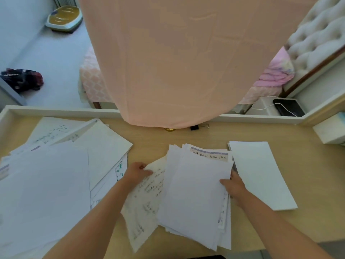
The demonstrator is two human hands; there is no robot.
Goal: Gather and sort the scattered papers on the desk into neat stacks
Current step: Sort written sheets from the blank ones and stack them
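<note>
Head camera, looking down: fingers (147, 172) of left hand (137, 171) curled, pinching the top corner of a cream sheet covered in handwriting (147, 199), bowed and slanting down toward the near counter edge. Fingers (224, 182) of right hand (234, 186) closed on the right edge of an uneven stack of white paper sheets (194, 191), thumb on top, the rest hidden under the edge. Handwritten sheet tucked partly beneath that stack's left side. Just right of the stack, a tidy pile of blank white sheets (259, 174), flat on the light wooden counter (308, 184). Far left, a wide loose spread of white papers (56, 165), some with writing. Behind, near the counter's back rim, a black binder clip (195, 127) beside the hem of a hanging peach cloth (177, 62).
</note>
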